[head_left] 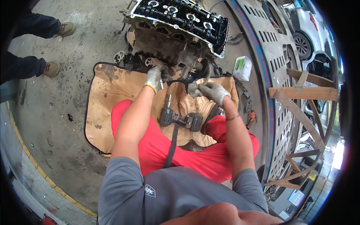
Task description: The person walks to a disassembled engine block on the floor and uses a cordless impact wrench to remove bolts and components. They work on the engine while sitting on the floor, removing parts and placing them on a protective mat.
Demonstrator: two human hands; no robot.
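An engine with its valve cover off and camshafts exposed (174,26) stands on the floor before me. My left hand (157,76), in a dirty work glove, is near its lower front, with a small metal piece (161,84) at the fingers; the grip is unclear. Gloved too, my right hand (211,90) closes on a greyish part (194,89) that I cannot identify. Between my legs, a cordless impact wrench with a long socket (168,116) lies on a stained tan mat (112,95). A round slotted metal part (150,62) sits beside the engine's base.
A white plastic container (242,68) stands right of the engine. An orange-and-black tool (252,117) lies by the perforated metal lift platform (277,56). Another metal part (119,57) rests by the mat's edge. At the left, another person's boots (51,69) are on the concrete.
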